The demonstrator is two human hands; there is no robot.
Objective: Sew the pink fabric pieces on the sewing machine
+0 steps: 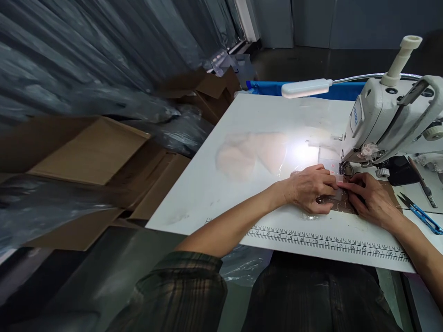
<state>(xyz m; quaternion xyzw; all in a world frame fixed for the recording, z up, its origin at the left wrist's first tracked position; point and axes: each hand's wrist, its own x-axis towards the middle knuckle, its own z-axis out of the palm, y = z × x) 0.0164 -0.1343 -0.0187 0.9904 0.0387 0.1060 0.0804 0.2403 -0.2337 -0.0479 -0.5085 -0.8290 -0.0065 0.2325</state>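
My left hand (315,189) is closed, its bent fingers pressing a clear plastic piece (334,197) onto the table just left of the sewing machine's needle. A white strip with small pinkish marks (332,167) shows beyond my fingers. My right hand (372,197) rests in front of the presser foot (342,169). Its index finger stretches left to the edge of the plastic, and a gap shows between that finger and the thumb. Under both hands lies a flat brown patch (346,206). The white sewing machine (375,115) stands over the work; my fingers partly hide the plastic.
Blue thread snips (422,214) lie right of my right hand, near a dark pointed tool (422,183) and a black object (401,170). A lit lamp (306,88) hangs over the white table (194,198). Open cardboard boxes (90,150) and plastic sheeting (183,129) stand left.
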